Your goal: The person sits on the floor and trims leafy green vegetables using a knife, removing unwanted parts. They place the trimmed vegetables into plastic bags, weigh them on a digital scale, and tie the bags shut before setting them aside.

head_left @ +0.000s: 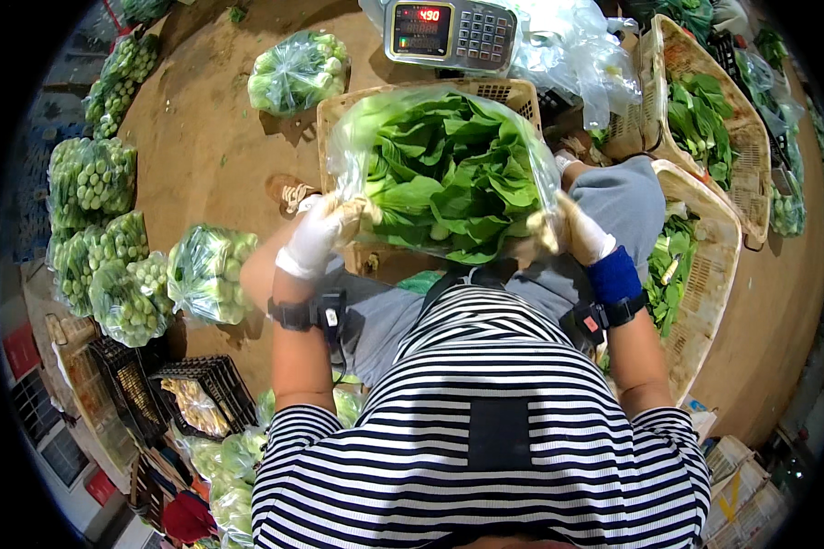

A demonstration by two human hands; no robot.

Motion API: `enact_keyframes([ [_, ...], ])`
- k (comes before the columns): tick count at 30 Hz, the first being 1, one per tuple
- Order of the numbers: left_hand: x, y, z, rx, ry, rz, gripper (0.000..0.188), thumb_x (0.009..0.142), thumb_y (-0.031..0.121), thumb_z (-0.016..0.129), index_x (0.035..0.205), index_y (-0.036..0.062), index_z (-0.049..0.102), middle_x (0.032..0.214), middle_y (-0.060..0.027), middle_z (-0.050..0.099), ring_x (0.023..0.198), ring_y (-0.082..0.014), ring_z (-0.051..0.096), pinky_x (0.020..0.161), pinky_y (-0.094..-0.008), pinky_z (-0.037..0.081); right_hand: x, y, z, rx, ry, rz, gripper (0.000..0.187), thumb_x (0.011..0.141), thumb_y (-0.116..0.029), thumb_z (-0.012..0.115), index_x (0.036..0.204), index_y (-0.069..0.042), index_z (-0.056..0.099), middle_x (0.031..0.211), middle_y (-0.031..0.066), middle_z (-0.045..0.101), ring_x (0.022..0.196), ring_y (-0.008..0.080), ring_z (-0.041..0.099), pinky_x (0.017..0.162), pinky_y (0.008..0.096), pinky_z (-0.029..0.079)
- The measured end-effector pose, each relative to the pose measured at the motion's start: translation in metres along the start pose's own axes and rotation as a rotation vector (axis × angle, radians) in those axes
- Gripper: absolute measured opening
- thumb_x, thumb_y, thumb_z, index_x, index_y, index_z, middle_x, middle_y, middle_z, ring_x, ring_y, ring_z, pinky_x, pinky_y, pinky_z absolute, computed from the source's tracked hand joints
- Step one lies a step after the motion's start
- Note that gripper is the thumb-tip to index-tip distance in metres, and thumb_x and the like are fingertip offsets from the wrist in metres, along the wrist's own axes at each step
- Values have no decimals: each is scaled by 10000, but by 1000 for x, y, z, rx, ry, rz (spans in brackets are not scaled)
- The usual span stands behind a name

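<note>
A clear plastic bag (346, 156) full of leafy bok choy (458, 165) is in front of me, its open mouth showing the dark green leaves. My left hand (325, 229), in a whitish glove with yellowed fingers, is closed on the bag's near left edge. On the near right edge, my right hand (572, 229), gloved the same way, also grips the plastic. Beneath the bag stands a tan plastic crate (519, 91), mostly covered by it. Just beyond the crate sits a digital scale (450, 35) with a lit red display and a keypad.
Thin clear plastic bags (572, 69) lie heaped right of the scale. Two tan crates of greens, one farther (751, 156) and one nearer (719, 265), stand at my right. Filled bags of vegetables (298, 73) rest on the brown floor, with several more (92, 183) at left beside black crates (206, 393).
</note>
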State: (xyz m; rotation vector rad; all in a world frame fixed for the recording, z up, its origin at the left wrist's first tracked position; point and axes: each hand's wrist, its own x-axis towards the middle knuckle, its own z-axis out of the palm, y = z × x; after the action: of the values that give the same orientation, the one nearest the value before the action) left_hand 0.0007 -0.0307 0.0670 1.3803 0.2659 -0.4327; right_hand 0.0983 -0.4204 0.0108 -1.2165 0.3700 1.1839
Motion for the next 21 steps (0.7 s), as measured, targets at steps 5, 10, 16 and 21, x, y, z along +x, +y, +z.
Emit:
enact_keyframes([
  [5,7,30,9,-3,466,32,219,923,185,455,916,22,600,753,4,551,647,-70,468,549,-198,365,-22,-93,52,295,-41,-283,410,956,-345,361,632,-121,477,398,-78,265,351,74,230,537,225,377],
  [10,21,101,10,-389,328,312,291,940,251,430,688,111,471,541,47,398,418,-68,329,450,-227,290,-31,-167,102,572,-268,-482,253,928,-273,460,749,-104,519,452,-93,296,376,70,235,602,245,397],
  [16,53,98,36,-445,328,141,185,887,281,522,908,100,554,816,34,527,747,-80,493,646,-208,382,40,-150,178,-79,46,-796,231,885,-245,539,938,-20,539,792,46,580,684,136,547,741,282,444],
  [21,74,63,25,-493,168,189,239,908,331,464,822,115,517,718,20,496,633,-96,458,553,-213,344,159,-71,178,-989,499,-1179,582,816,-282,584,1295,-9,396,1354,199,383,1267,308,363,1048,375,268],
])
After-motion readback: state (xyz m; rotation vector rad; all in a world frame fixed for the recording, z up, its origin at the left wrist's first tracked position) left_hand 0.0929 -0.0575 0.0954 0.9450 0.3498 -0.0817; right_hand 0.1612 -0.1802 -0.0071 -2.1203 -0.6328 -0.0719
